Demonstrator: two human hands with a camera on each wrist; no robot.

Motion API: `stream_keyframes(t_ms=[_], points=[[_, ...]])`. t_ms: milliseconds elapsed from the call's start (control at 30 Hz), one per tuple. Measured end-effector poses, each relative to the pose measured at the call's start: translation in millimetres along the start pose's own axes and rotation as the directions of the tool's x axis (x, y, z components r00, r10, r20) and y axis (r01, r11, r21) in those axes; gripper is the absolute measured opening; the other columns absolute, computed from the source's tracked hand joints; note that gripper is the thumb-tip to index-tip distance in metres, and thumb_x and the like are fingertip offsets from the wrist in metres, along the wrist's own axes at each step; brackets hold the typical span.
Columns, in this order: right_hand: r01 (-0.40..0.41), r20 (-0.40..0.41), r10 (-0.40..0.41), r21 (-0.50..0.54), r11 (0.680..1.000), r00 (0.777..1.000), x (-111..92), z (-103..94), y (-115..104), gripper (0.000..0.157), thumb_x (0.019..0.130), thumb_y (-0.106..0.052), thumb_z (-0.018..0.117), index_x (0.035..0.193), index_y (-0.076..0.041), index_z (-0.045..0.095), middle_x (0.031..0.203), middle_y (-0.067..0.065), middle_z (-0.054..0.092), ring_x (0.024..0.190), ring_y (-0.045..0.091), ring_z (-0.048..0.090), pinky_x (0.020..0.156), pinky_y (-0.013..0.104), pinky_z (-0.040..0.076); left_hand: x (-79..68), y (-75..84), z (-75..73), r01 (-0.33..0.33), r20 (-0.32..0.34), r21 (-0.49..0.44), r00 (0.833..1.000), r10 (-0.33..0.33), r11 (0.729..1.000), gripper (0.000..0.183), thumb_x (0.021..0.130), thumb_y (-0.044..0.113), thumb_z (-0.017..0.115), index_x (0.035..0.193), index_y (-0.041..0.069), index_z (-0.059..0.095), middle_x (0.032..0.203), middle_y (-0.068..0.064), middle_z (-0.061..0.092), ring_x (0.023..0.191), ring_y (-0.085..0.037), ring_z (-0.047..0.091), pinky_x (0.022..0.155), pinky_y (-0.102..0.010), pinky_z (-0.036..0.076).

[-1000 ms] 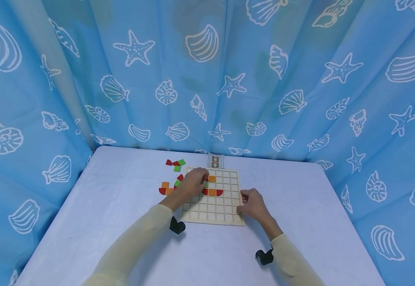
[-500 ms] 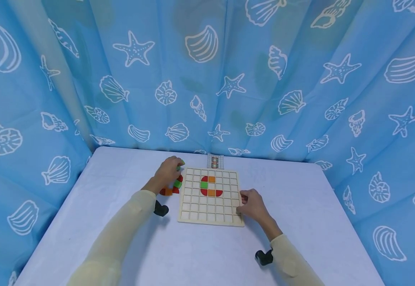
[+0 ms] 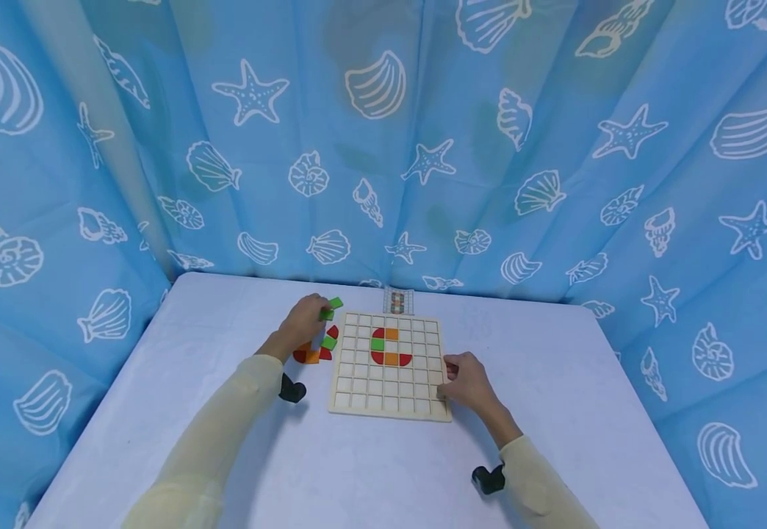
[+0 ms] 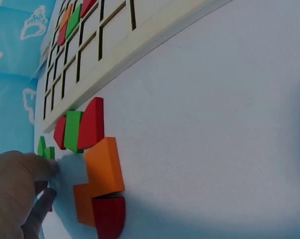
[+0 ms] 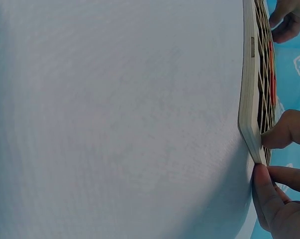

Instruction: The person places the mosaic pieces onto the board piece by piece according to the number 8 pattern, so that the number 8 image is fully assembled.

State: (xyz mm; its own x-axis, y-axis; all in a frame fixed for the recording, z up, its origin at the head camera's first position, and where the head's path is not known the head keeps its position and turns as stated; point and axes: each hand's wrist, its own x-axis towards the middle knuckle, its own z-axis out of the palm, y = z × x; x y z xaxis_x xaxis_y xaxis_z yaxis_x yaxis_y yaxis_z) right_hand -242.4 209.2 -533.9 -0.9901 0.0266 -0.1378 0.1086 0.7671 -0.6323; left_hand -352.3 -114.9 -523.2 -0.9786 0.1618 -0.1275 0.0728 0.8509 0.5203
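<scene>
My left hand (image 3: 304, 317) is over loose tiles beyond the board's left side. Two green tiles (image 3: 336, 303) show at its fingertips. In the left wrist view, a sliver of red shows below the bent fingers; I cannot tell whether they pinch a tile. My right hand (image 3: 468, 378) grips the right edge of a wooden grid board (image 3: 390, 405), thumb on top and fingers against the side. Red, orange and green tiles on the grid form a C-like shape, including a green square (image 3: 377, 344). Nearer loose tiles include an orange one (image 4: 105, 167) and a red quarter-round one (image 4: 110, 216).
A small printed card (image 3: 399, 302) with a coloured pattern lies just behind the board. White cloth (image 3: 383, 477) covers the table. A blue curtain (image 3: 357, 147) with shell prints hangs along the back and sides.
My left hand has moved left from the grid to the loose tiles, uncovering red, orange and green tiles on the board. My right hand has stayed at the board's edge.
</scene>
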Motion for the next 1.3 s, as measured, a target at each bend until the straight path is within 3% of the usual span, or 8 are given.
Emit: stream_keyframes(t_ms=[200, 400, 733, 1133, 1300], points=[[0.004, -0.003, -0.004, 0.006, 1.0, 1.0, 0.4, 2.1, 0.8, 0.067, 0.069, -0.004, 0.082, 0.131, 0.007, 0.056, 0.105, 0.011, 0.052, 0.093, 0.022, 0.051, 0.077, 0.03, 0.05, 0.4, -5.8, 3.9, -0.041, -0.025, -0.014, 0.999, 0.041, 0.999, 0.038, 0.088, 0.004, 0.071, 0.124, 0.007, 0.061, 0.124, -0.012, 0.057, 0.114, -0.028, 0.049, 0.101, -0.043, 0.044], [-0.006, 0.001, 0.006, 0.012, 1.0, 1.0, -0.8, 0.1, 0.4, 0.066, 0.071, -0.004, 0.081, 0.131, 0.006, 0.056, 0.107, 0.011, 0.053, 0.094, 0.022, 0.052, 0.078, 0.03, 0.05, -1.3, -1.1, 4.5, -0.019, -0.012, -0.007, 1.0, 0.019, 1.0, 0.038, 0.085, 0.007, 0.075, 0.121, 0.007, 0.063, 0.116, -0.011, 0.058, 0.107, -0.026, 0.051, 0.093, -0.039, 0.05], [0.01, -0.003, -0.01, 0.025, 1.0, 1.0, -1.4, 1.7, 3.0, 0.066, 0.071, -0.004, 0.081, 0.131, 0.006, 0.055, 0.108, 0.012, 0.053, 0.094, 0.022, 0.052, 0.077, 0.03, 0.05, -4.7, -1.0, 9.1, -0.071, -0.02, -0.018, 0.997, 0.071, 0.997, 0.04, 0.087, 0.006, 0.072, 0.126, 0.008, 0.063, 0.13, -0.013, 0.056, 0.114, -0.028, 0.05, 0.099, -0.042, 0.046], [0.008, -0.012, -0.008, 0.005, 1.0, 1.0, -3.1, 0.7, 0.4, 0.066, 0.071, -0.004, 0.081, 0.131, 0.006, 0.056, 0.107, 0.011, 0.053, 0.094, 0.022, 0.052, 0.078, 0.031, 0.05, -6.3, -2.4, 7.3, -0.021, -0.027, -0.036, 0.999, 0.02, 0.999, 0.044, 0.084, 0.011, 0.076, 0.126, 0.006, 0.062, 0.116, -0.011, 0.061, 0.105, -0.025, 0.052, 0.09, -0.039, 0.052], [0.011, -0.005, -0.011, -0.001, 1.0, 1.0, -2.5, 0.2, 1.0, 0.066, 0.072, -0.004, 0.081, 0.131, 0.007, 0.055, 0.107, 0.012, 0.052, 0.094, 0.022, 0.051, 0.079, 0.032, 0.05, -6.8, -4.5, 9.8, -0.016, -0.07, -0.065, 0.997, 0.011, 0.998, 0.047, 0.082, 0.01, 0.077, 0.125, 0.005, 0.06, 0.116, -0.012, 0.06, 0.106, -0.025, 0.052, 0.091, -0.039, 0.051]])
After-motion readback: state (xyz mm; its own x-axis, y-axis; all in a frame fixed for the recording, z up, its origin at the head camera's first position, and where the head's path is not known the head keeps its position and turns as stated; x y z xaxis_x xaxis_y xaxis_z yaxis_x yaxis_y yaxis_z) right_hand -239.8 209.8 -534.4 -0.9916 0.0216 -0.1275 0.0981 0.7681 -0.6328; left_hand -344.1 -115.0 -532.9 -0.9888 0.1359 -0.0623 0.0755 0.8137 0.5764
